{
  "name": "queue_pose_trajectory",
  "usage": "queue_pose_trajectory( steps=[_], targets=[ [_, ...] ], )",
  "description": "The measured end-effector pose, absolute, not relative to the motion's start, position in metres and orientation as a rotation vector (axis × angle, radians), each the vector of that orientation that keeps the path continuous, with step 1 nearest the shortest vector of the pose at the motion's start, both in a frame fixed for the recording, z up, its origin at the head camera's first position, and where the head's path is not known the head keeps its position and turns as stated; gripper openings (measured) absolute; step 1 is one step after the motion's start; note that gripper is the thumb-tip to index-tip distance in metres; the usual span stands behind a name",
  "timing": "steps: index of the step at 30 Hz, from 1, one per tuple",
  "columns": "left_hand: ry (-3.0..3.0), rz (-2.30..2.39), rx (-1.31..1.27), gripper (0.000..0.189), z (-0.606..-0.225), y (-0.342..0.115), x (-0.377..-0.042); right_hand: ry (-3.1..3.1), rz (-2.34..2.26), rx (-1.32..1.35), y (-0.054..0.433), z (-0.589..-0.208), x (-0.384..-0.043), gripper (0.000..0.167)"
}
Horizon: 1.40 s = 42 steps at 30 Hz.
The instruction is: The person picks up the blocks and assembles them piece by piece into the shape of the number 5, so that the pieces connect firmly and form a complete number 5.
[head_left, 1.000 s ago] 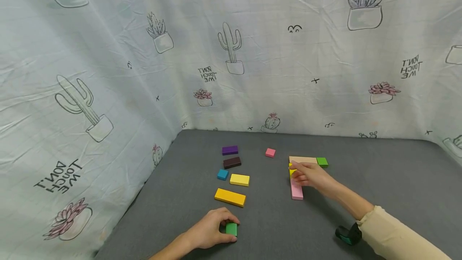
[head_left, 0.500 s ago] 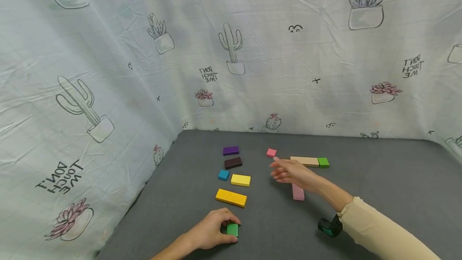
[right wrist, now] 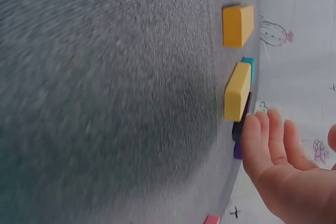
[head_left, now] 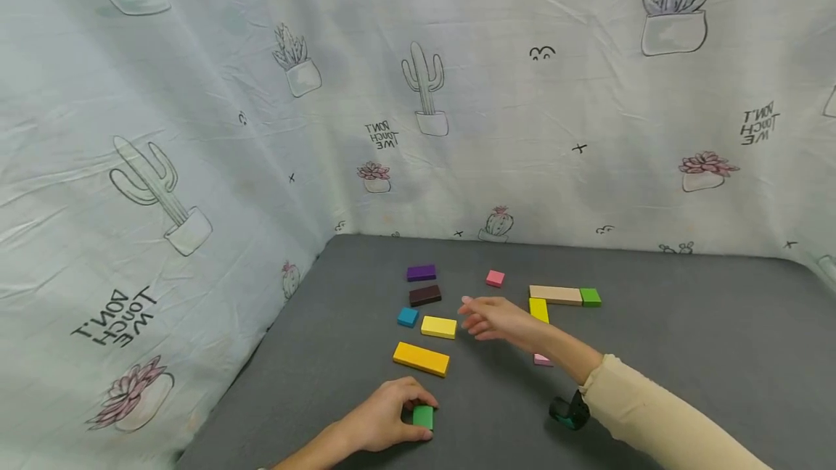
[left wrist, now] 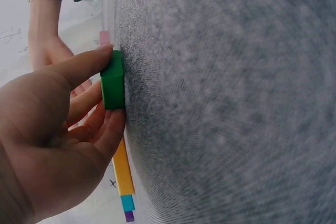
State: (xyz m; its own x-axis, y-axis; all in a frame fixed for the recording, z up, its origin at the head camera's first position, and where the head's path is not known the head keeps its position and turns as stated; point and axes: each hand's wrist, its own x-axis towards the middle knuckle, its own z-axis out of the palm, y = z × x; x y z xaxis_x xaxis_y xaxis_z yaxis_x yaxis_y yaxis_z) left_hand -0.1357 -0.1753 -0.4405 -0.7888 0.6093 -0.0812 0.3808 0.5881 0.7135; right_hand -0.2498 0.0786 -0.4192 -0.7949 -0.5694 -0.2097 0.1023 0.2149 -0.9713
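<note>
My left hand (head_left: pixel 382 418) pinches a green block (head_left: pixel 423 418) between thumb and fingertips near the front of the table. The left wrist view shows the green block (left wrist: pixel 113 82) standing on the grey surface within that grip. Holding nothing, my right hand (head_left: pixel 506 321) hovers with extended fingers just right of a pale yellow block (head_left: pixel 439 327). In the right wrist view its fingers (right wrist: pixel 275 140) are apart from the pale yellow block (right wrist: pixel 238 92). An orange-yellow block (head_left: pixel 421 359), a blue block (head_left: pixel 408 317), a dark brown block (head_left: pixel 425 295) and a purple block (head_left: pixel 421 273) lie around there.
A beige block (head_left: pixel 555 295) touches a bright green block (head_left: pixel 591 297) at the back right. Below them are a yellow block (head_left: pixel 538 309) and a pink block (head_left: pixel 543 360), partly hidden by the right arm. A small coral block (head_left: pixel 495 278) lies at the back. Printed cloth (head_left: pixel 496 129) hangs behind.
My right hand has left the yellow block beside the beige one and moved leftward to near the pale yellow block. The left hand keeps its hold on the green block.
</note>
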Motion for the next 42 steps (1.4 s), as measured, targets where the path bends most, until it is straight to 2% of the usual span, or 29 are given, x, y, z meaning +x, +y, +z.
queue_pose_trajectory(
  steps=[3,10,19,31,42],
  targets=[
    [2.492,1.017,0.813,0.027,-0.441,-0.174,-0.136,1.995,-1.571,-0.437,0.071,-0.422,-0.248,0.058],
    [2.485,1.031,0.808,0.027,-0.44,-0.174,-0.137,2.064,-1.48,-0.529,0.052,-0.428,-0.243,0.039],
    [2.485,1.04,0.812,0.027,-0.44,-0.175,-0.136,2.135,-1.357,-0.675,0.025,-0.432,-0.237,0.035],
    [2.474,1.054,0.801,0.027,-0.442,-0.176,-0.137,2.212,-1.2,-0.782,0.002,-0.432,-0.228,0.041],
    [2.468,1.064,0.827,0.028,-0.444,-0.177,-0.137,2.35,-0.893,-0.966,-0.013,-0.426,-0.218,0.057]
  ],
)
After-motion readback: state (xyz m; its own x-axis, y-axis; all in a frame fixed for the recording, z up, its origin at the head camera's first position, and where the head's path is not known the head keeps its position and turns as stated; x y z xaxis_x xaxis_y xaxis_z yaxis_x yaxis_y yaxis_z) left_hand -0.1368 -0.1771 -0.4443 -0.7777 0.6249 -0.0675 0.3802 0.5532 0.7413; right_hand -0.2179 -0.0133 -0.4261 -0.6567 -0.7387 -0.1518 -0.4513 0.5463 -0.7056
